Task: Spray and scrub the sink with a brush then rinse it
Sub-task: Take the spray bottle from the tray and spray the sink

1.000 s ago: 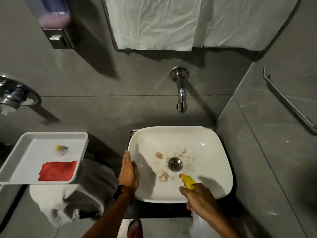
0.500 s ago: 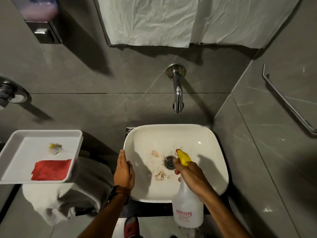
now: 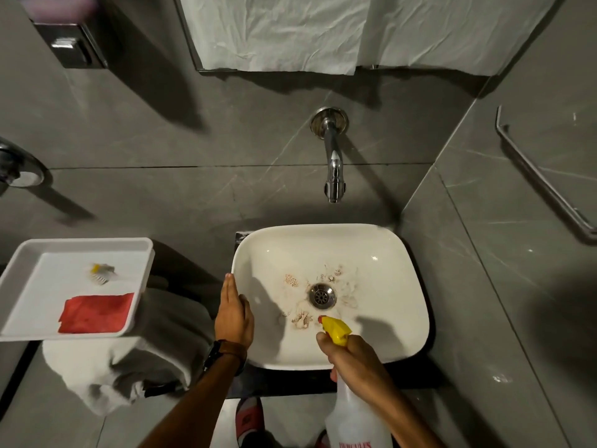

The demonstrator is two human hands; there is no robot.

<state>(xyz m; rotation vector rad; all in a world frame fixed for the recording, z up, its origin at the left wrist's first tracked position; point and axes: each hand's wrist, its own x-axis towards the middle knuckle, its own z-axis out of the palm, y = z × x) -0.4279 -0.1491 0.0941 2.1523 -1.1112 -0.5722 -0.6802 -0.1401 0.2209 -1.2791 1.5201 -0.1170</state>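
A white basin sink (image 3: 397,253) sits below me, with brownish stains around its metal drain (image 3: 321,295). My right hand (image 3: 352,360) grips the neck of a translucent spray bottle (image 3: 355,418) with a yellow nozzle (image 3: 336,329) that points into the basin near the front stains. My left hand (image 3: 233,315) lies flat on the sink's left rim, fingers straight and together, holding nothing. A small brush with a yellow top (image 3: 101,273) lies in the white tray (image 3: 29,273) on the left.
A chrome tap (image 3: 333,163) sticks out of the grey wall above the sink. A red cloth (image 3: 97,313) lies in the tray, which rests on a white and grey towel (image 3: 129,367). A metal rail (image 3: 542,176) runs along the right wall. A soap dispenser (image 3: 68,43) hangs top left.
My right hand has pulled the spray bottle back from over the drain toward the front of the basin. My left hand stays on the rim.
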